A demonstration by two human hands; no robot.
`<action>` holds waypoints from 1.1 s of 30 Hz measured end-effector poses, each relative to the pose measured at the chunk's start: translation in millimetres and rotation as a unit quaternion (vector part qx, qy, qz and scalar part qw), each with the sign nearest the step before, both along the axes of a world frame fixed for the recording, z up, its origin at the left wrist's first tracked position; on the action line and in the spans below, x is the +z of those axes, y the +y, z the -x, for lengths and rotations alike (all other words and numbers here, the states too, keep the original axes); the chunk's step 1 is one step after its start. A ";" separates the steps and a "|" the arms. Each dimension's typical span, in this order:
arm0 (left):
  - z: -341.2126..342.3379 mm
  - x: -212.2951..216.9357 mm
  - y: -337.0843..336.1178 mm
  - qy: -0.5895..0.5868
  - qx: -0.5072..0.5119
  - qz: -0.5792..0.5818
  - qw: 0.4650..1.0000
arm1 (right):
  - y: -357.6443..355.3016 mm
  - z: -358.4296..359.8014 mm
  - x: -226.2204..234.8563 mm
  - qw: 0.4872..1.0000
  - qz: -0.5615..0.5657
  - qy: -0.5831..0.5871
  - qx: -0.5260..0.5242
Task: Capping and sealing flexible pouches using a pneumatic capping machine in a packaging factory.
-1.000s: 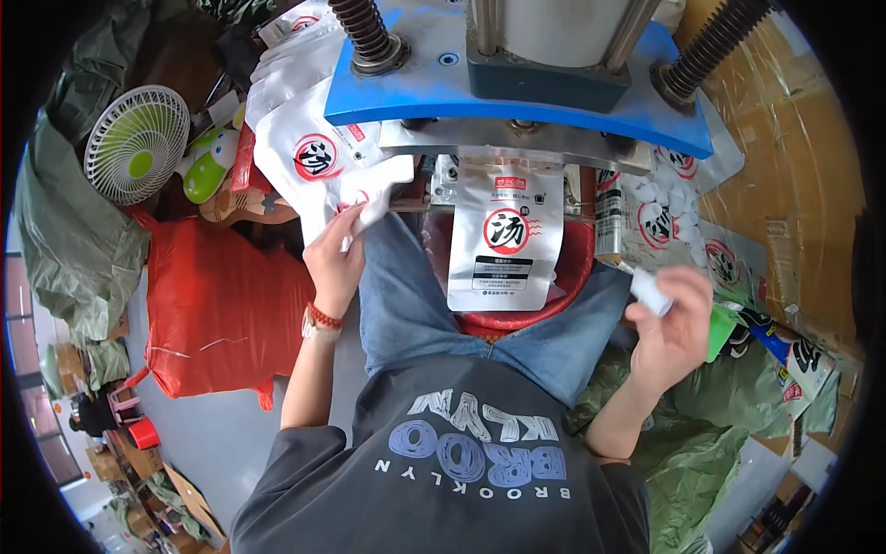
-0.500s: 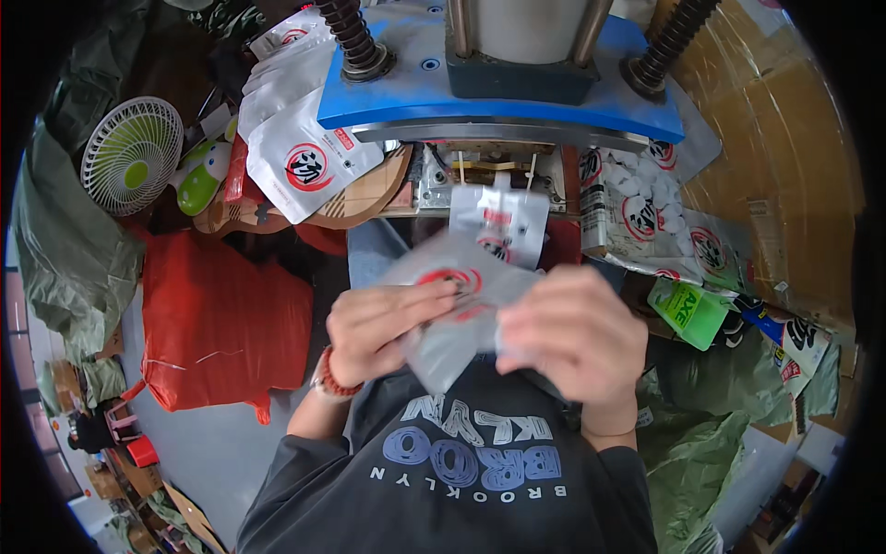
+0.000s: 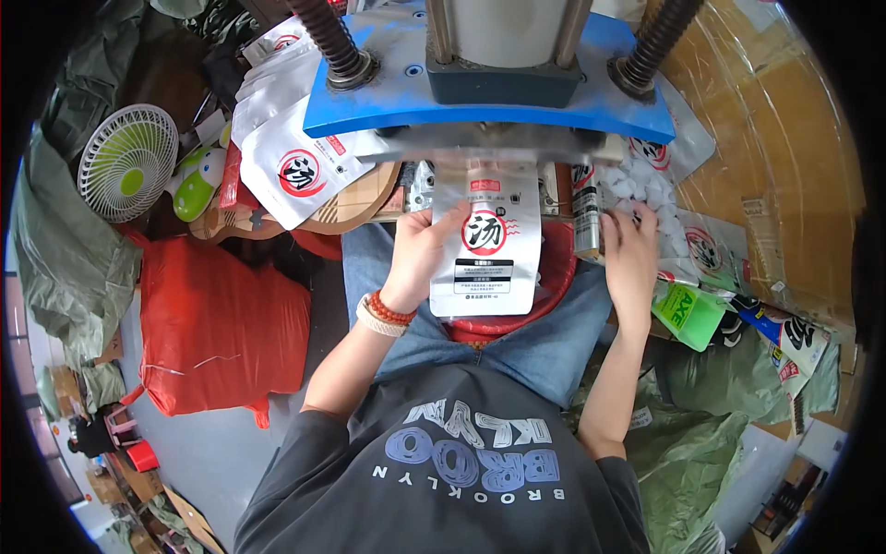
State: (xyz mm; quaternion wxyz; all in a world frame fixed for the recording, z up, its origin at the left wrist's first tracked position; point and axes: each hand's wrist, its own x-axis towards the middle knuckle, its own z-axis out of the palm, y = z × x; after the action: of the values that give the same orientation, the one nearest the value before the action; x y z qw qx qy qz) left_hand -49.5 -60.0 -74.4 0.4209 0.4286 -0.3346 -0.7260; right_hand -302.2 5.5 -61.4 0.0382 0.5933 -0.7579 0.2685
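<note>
A flat silver pouch with a red ring print hangs down in front of the press, its top end under the press plate. My left hand grips the pouch's left edge, with the thumb lying on its front. To the right, my right hand touches a heap of small white pieces, fingers apart and bent over the heap's near side. Whether a piece lies under the fingertips cannot be made out. Above the pouch stands the blue press, its lower plate blurred.
A fan of silver pouches lies left of the press, near a white-green fan. A red sack stands at the left. Below the heap sits a green container; cardboard walls the right. A red basin is between my legs.
Both hands held a pouch before my chest. Now my left hand holds a pouch at the press, and my right hand has moved away to the white pieces. The press's lower plate is now blurred.
</note>
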 end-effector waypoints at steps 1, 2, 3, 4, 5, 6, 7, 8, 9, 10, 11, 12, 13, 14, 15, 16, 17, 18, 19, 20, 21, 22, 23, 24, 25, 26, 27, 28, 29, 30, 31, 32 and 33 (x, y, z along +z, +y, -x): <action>-1.7 -0.1 0.9 -0.005 0.002 -0.002 1.000 | 10.7 -5.9 -1.9 0.994 -0.019 -0.108 -0.010; -7.4 2.7 -1.3 -0.008 0.006 -0.003 1.000 | 15.1 -7.7 -1.3 0.994 -0.020 -0.110 -0.006; -15.0 17.1 -4.9 -0.122 -0.048 0.018 0.991 | 20.0 -8.0 -0.9 0.990 -0.023 -0.140 0.006; -23.9 26.5 -11.3 -0.233 -0.101 0.040 0.966 | 20.1 -6.2 1.1 0.985 -0.023 -0.168 0.018; -41.8 4.8 -19.2 -0.221 -0.016 0.187 0.957 | 18.7 -4.1 7.5 0.973 -0.012 -0.228 0.032; -53.9 13.1 -30.9 -0.266 0.023 0.238 0.934 | 18.7 0.2 8.6 0.973 -0.011 -0.228 0.026; -77.3 7.4 -38.8 -0.574 0.112 0.407 0.701 | 17.9 5.2 9.5 0.967 -0.025 -0.250 0.029; -82.3 11.7 -37.6 -0.769 0.109 0.385 0.499 | 16.1 11.6 7.3 0.960 -0.037 -0.274 0.033; -94.7 -1.2 -37.4 -0.781 0.061 0.362 0.505 | 10.8 19.8 -2.7 0.972 -0.010 -0.231 0.048; -106.9 -22.5 -35.9 -0.793 0.012 0.336 0.507 | 6.9 25.3 -4.5 0.971 -0.010 -0.234 0.048; -111.8 -32.1 -27.1 -0.789 -0.012 0.379 0.483 | 3.2 30.3 -5.5 0.978 -0.027 -0.201 0.054; -117.0 -41.4 -19.1 -0.780 -0.036 0.424 0.458 | -0.6 31.8 -5.3 0.983 -0.041 -0.167 0.057; -117.3 -49.4 -6.6 -0.730 -0.004 0.438 0.525 | 1.2 22.1 9.8 0.964 -0.042 -0.261 0.007; -121.6 -51.7 0.7 -0.721 0.022 0.455 0.521 | 4.0 14.2 28.0 0.965 -0.001 -0.263 0.016; -124.6 -49.5 1.4 -0.706 0.050 0.483 0.516 | 10.6 1.9 44.7 0.943 0.069 -0.323 0.037; -126.7 -46.6 0.5 -0.687 0.079 0.510 0.511 | 19.7 -11.3 61.6 0.914 0.139 -0.377 0.056; -125.7 -36.3 2.3 -0.646 0.076 0.467 0.599 | 31.1 -19.3 74.1 0.922 0.179 -0.332 0.088; -124.2 -27.3 5.2 -0.599 0.072 0.419 0.679 | 43.7 -27.4 84.6 0.925 0.219 -0.285 0.121; -121.7 -26.6 5.7 -0.538 0.126 0.468 0.689 | 54.0 -41.2 93.6 0.935 0.239 -0.210 0.158; -118.9 -21.3 12.9 -0.537 0.129 0.469 0.689 | 58.4 -54.2 93.7 0.929 0.256 -0.180 0.200; -110.9 -7.2 24.7 -0.521 0.126 0.437 0.722 | 60.0 -66.0 100.4 0.925 0.232 -0.166 0.252; -104.2 4.0 36.8 -0.505 0.124 0.403 0.753 | 58.7 -78.0 94.1 0.926 0.223 -0.150 0.265; -96.8 8.3 43.7 -0.488 0.135 0.458 0.731 | 46.0 -85.9 87.1 0.914 0.235 -0.144 0.299; -88.1 21.4 55.7 -0.465 0.125 0.448 0.753 | 34.9 -93.4 72.3 0.910 0.203 -0.144 0.331; -81.0 31.1 57.9 -0.465 0.110 0.508 0.717 | 26.5 -99.2 61.0 0.906 0.184 -0.117 0.363; -76.5 39.9 59.3 -0.462 0.095 0.565 0.677 | 23.1 -102.5 55.8 0.900 0.165 -0.090 0.394; -76.6 48.5 61.4 -0.461 0.072 0.593 0.656 | 25.9 -104.6 64.8 0.887 0.169 -0.077 0.423; -78.0 59.7 63.0 -0.445 0.036 0.603 0.661 | 34.6 -104.0 79.7 0.874 0.173 -0.063 0.449; -80.5 67.2 63.4 -0.409 -0.001 0.610 0.679 | 42.5 -101.1 91.6 0.868 0.181 -0.078 0.457; -83.0 73.2 65.4 -0.374 -0.038 0.614 0.694 | 48.5 -97.3 101.0 0.855 0.186 -0.097 0.474; -83.2 77.0 66.1 -0.348 -0.070 0.618 0.702 | 52.0 -95.1 102.4 0.852 0.175 -0.127 0.477; -80.6 75.0 64.0 -0.333 -0.094 0.610 0.713 | 53.0 -93.8 103.1 0.848 0.164 -0.157 0.478; -76.9 68.0 60.0 -0.314 -0.113 0.590 0.735 | 51.0 -94.4 97.0 0.849 0.166 -0.199 0.461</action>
State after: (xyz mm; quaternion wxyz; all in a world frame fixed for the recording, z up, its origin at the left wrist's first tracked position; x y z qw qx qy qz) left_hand 27.4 0.0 -6.4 0.3757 0.2565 -0.8550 -0.2492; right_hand -207.8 56.6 35.6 -0.1437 0.7933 -0.3330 0.4891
